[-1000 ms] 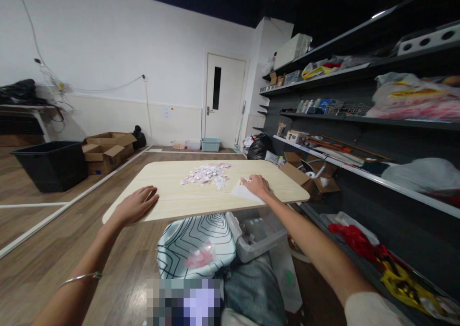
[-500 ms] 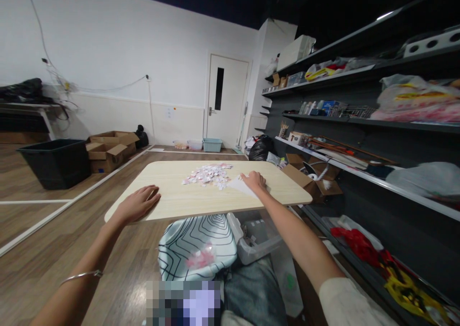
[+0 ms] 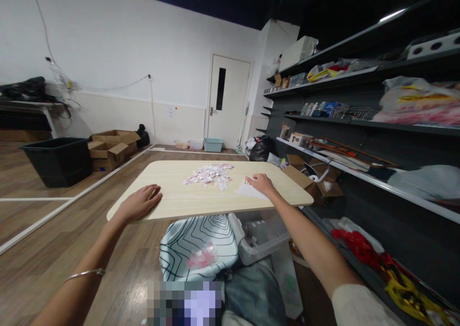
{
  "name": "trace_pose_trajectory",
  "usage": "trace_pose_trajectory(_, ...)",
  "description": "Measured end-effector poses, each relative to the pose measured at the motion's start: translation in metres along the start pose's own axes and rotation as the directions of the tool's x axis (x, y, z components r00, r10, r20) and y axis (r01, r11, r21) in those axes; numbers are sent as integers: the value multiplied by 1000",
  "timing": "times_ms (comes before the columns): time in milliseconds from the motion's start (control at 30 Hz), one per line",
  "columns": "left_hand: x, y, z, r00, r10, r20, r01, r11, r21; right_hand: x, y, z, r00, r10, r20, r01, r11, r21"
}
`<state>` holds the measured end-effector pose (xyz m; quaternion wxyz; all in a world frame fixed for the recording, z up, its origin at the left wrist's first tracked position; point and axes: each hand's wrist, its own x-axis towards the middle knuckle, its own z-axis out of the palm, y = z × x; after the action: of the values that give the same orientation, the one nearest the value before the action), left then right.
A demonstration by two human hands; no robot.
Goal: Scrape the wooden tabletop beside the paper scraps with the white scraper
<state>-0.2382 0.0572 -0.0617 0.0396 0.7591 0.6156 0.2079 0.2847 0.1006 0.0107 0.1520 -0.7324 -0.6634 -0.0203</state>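
Observation:
On the pale wooden tabletop (image 3: 194,203), my left hand (image 3: 141,202) rests flat near the left front edge, fingers stretched out and nothing held. My right hand (image 3: 261,184) is on the right half of the table, its fingers bent and closed over a white sheet of paper (image 3: 251,191). Part of the sheet is hidden under that hand; a pale corner sticks out to the left and front. Left of the sheet lies a loose heap of small white and pinkish paper-like pieces (image 3: 210,174), apart from both hands.
Below the table's front edge are a patterned cushion (image 3: 197,239) with a pink-and-clear packet and an open clear plastic bin (image 3: 264,247). An open cardboard box (image 3: 323,194) and loaded shelves (image 3: 359,122) stand on the right. A black bin (image 3: 55,163) is at left.
My right hand has slid a little to the right across the table, and the white sheet has moved with it. My left hand and the heap stay where they were.

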Motion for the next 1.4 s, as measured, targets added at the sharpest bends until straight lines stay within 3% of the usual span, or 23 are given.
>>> trace_pose_trajectory(100,1,-2,0,1000,4,4,-4,1000,-3,0,6,3,998,45,-41,-43,998,50)
trace_pose_trajectory(267,1,-2,1,1000,5,14,-6,1000,1,6,-2,8,967,251,-48,-248,966,66)
trace_pose_trajectory(400,-1,1,-3,1000,4,12,-4,1000,11,5,-14,10,964,263,-46,-262,965,17)
trace_pose_trajectory(600,-1,3,-8,999,17,33,-18,999,37,3,-19,10,993,121,-10,-121,992,-23)
trace_pose_trajectory(867,-1,-1,-7,1000,10,29,-12,999,50,9,-23,15,997,-79,6,80,995,-61)
trace_pose_trajectory(1000,-1,-1,-8,999,4,40,-6,998,55,4,-19,11,962,-272,20,273,961,-51)
trace_pose_trajectory(1167,-2,2,-9,999,-8,45,6,999,49,-1,-14,11,885,-466,11,466,885,22)
trace_pose_trajectory(1267,-3,2,-9,999,-11,40,9,999,42,-5,-13,12,852,-523,-10,522,850,66)
trace_pose_trajectory(1400,-3,3,-10,1000,-5,30,4,1000,24,-13,-14,9,845,-535,-7,533,840,98)
